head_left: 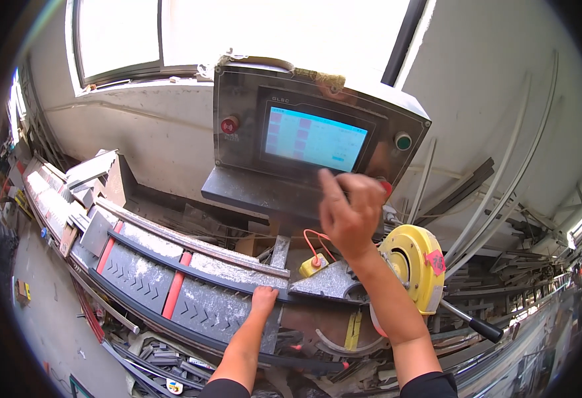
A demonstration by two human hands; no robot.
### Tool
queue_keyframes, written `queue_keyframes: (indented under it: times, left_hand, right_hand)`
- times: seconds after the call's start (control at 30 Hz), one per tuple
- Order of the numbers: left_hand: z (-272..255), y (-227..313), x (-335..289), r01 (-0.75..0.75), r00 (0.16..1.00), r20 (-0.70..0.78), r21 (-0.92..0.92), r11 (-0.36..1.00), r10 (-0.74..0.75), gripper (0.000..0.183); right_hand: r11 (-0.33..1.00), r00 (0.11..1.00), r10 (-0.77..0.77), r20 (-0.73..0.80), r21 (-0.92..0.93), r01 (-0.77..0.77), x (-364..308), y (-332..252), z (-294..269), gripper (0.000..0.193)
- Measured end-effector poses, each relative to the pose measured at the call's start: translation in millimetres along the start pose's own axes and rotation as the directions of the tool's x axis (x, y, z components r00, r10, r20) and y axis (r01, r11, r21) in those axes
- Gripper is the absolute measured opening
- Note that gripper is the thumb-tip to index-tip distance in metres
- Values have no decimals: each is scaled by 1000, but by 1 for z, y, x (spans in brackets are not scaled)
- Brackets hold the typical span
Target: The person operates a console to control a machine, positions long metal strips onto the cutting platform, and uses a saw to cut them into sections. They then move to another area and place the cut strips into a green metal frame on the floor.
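Note:
My right hand [354, 209] is raised in front of the control box [244, 159], just below its lit touchscreen [314, 139]. Its index finger points up toward the screen's lower edge while the other fingers are loosely curled, and it carries nothing. My left hand [264, 300] has its fingers curled over a long dark bar [211, 273] along the machine bed [204, 305]. Just right of that hand lies a grey metal plate [321, 284]. To the right of my right forearm stands a cutting saw with a round yellow guard [410, 262].
The box carries a red button [229, 125] at left and a green one [403, 140] at right. A black-gripped lever [484, 329] sticks out from the saw. Metal offcuts [165, 355] lie below the bed; long profiles [529, 152] lean on the right wall.

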State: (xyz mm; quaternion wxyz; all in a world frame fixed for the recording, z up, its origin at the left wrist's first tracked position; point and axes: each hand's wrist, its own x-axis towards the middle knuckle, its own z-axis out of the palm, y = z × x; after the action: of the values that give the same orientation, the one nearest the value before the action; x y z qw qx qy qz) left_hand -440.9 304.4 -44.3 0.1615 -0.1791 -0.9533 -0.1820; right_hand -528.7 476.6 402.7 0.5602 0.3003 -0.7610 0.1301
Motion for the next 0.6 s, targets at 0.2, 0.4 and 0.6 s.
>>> queue_keyframes:
  times: [0.2, 0.4, 0.6]
  left_hand:
    - [-3, 0, -2, 42, 994, 98, 8, 999, -42, 6]
    - [5, -2, -3, 41, 998, 48, 0, 999, -41, 6]
    - [6, -3, -4, 27, 998, 57, 48, 998, -29, 7]
  right_hand:
    - [991, 990, -134, 39, 37, 132, 28, -14, 43, 39]
    - [988, 992, -110, 64, -100, 116, 22, -15, 46, 37]
    - [980, 991, -57, 125, -181, 80, 25, -16, 52, 36]
